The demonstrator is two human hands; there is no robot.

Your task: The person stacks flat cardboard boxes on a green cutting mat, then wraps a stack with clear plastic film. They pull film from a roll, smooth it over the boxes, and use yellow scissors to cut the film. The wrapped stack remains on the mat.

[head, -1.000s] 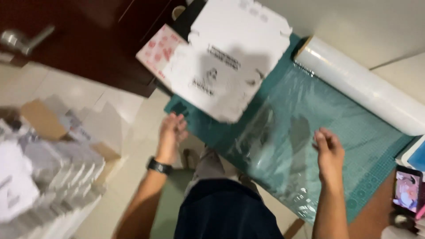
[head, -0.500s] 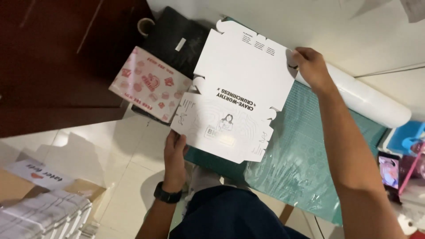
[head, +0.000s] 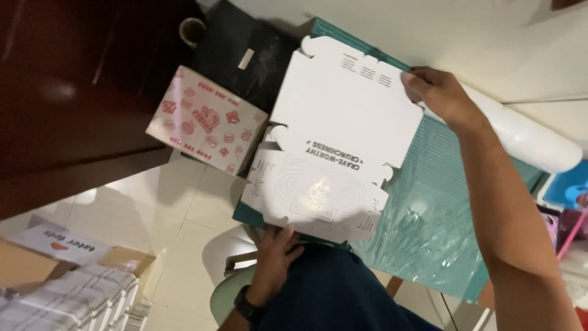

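Cardboard box blank (head: pixel 334 147) (flat, white, printed) lies over the green cutting mat (head: pixel 429 202). Right hand (head: pixel 438 92) pinches its far right corner; left hand (head: pixel 275 254) grips its near edge. Clear film roll (head: pixel 527 138) lies right.

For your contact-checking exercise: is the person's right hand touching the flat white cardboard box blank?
Touching. The head view shows the right hand gripping the far corner of the box blank, fingers over its edge.
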